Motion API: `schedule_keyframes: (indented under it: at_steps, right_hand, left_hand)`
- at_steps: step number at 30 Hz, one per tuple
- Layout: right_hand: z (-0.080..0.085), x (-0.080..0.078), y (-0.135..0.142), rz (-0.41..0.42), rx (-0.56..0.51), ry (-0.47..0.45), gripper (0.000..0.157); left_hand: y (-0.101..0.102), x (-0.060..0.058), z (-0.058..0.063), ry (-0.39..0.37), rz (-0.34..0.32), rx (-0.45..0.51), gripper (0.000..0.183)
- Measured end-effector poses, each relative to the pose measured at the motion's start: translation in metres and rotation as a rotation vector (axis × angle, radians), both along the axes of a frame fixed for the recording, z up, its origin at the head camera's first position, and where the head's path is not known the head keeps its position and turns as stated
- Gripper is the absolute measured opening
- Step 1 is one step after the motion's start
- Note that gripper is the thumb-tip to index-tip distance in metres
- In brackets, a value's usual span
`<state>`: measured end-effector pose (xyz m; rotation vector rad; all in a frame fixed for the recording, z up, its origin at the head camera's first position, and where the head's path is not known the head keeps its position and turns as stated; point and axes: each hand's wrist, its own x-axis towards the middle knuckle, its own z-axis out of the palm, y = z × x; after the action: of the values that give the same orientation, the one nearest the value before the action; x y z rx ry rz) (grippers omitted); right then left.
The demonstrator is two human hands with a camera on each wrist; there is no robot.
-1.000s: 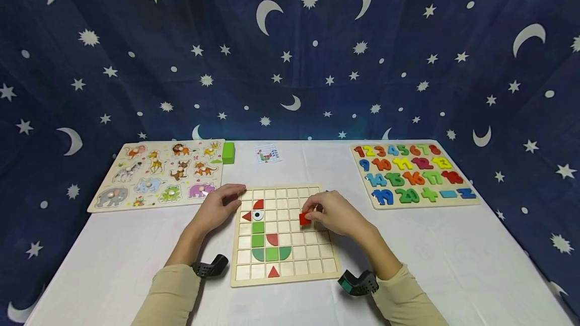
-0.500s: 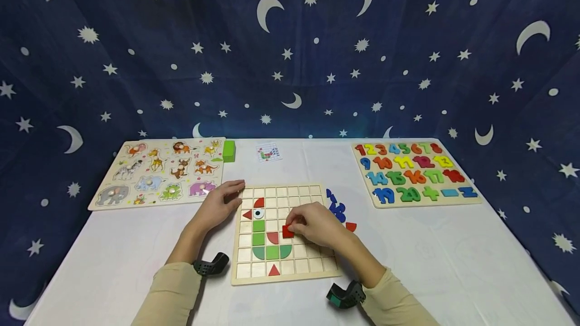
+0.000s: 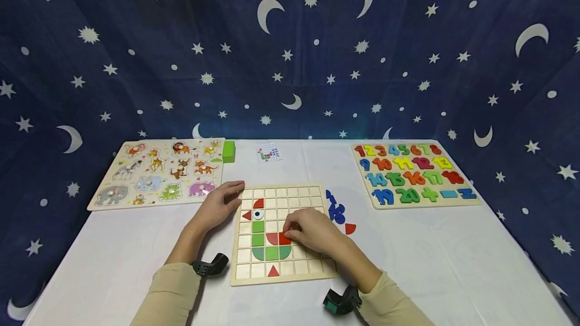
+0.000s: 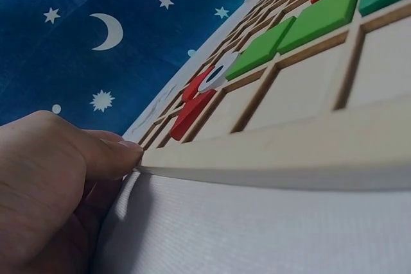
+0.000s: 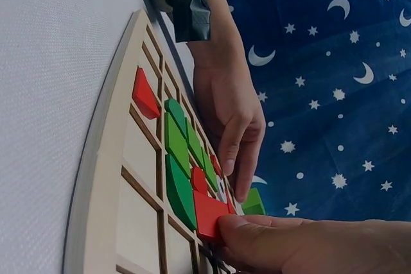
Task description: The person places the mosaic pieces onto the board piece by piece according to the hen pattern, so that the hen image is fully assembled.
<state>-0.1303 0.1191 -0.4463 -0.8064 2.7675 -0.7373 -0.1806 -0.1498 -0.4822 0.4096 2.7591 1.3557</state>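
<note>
My right hand (image 3: 311, 228) pinches a red square tile (image 5: 209, 215) between thumb and fingers, at a cell of the wooden grid board (image 3: 294, 267). The tile lies right beside a red quarter-round tile (image 3: 272, 238) and just above a green quarter-round tile (image 3: 285, 251). My left hand (image 3: 219, 206) rests at the board's upper left corner; in the left wrist view its fingertips touch the board edge. Other tiles on the board are green squares (image 3: 258, 226), a round eye tile (image 3: 258, 214), and red triangles (image 3: 273, 271).
Blue tiles (image 3: 337, 210) and a red quarter-round piece (image 3: 350, 228) lie right of the board. A picture card (image 3: 269, 153) lies behind it. An animal puzzle (image 3: 154, 175) and green block (image 3: 228, 152) are at the left, a number puzzle (image 3: 417, 177) at the right.
My right hand has brought the red square leftward and down to the cell beside the red quarter-round tile. Blue tiles once hidden behind the hand now show. The left hand stays at the corner.
</note>
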Motion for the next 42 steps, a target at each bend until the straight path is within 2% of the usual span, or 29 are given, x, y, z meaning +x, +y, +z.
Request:
schedule_keyframes:
  at_steps: [18,25,34,38,42]
  right_hand:
    - [0.003,-0.002,0.007,0.126,0.09,0.095,0.018]
    - [0.006,-0.002,0.008,0.132,0.106,0.111,0.018]
    - [0.005,-0.004,0.007,0.123,0.138,0.131,0.016]
    - [0.007,-0.01,0.014,0.107,0.111,0.105,0.015]
    - [0.014,-0.023,0.036,0.057,0.052,0.04,0.017]
  left_hand:
    - [0.0,0.0,-0.002,-0.006,-0.003,-0.015,0.043]
    - [0.0,0.0,0.0,-0.017,-0.002,-0.003,0.043]
    - [-0.002,-0.002,-0.003,0.001,-0.001,-0.016,0.043]
    - [-0.003,-0.002,-0.003,0.001,0.006,-0.01,0.042]
    - [-0.001,-0.002,-0.003,0.003,0.006,-0.003,0.041]
